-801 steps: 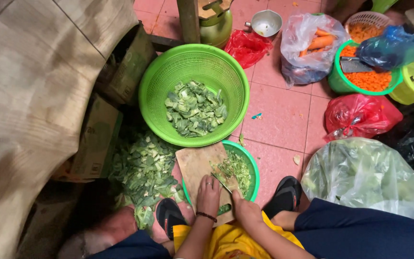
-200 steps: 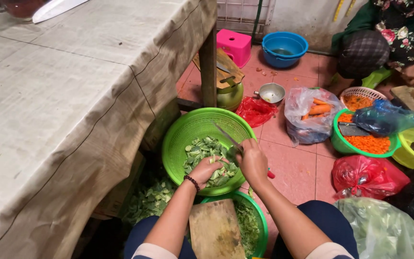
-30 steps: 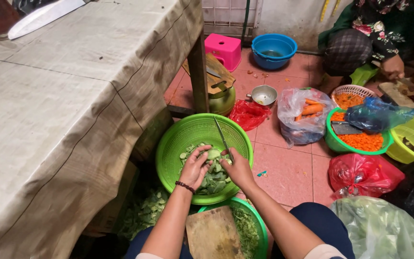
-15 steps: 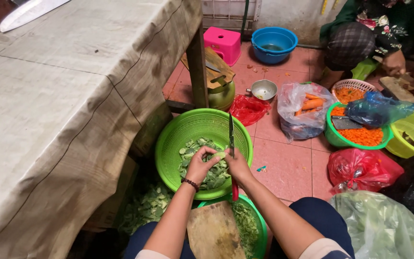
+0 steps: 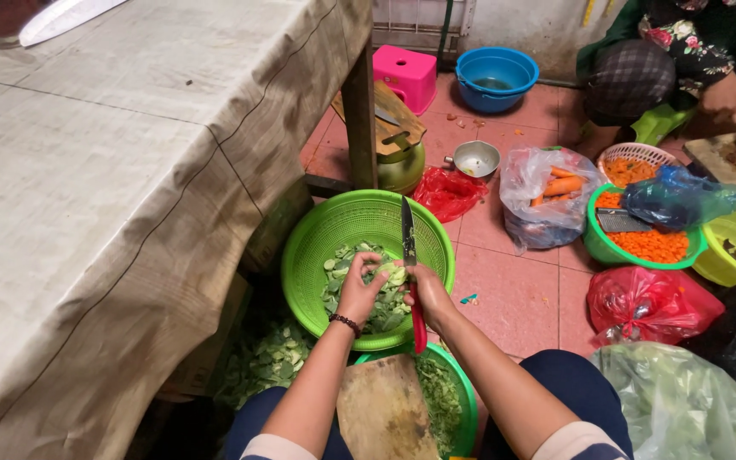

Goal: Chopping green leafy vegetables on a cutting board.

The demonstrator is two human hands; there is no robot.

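A large green colander basket on the tiled floor holds chopped green vegetable pieces. My left hand reaches into it and grips a pale green vegetable piece. My right hand holds a red-handled knife, its blade pointing up and away, right beside that piece. Just below my hands a wooden cutting board rests across a second green basket with chopped greens.
A cloth-covered table fills the left side. Ahead stand a gas cylinder, pink stool, blue basin and metal bowl. To the right lie bags and baskets of carrots, and another person sits there.
Both hands have stayed over the large green basket. The knife blade has turned more upright, and my left hand has closed on a vegetable piece next to it.
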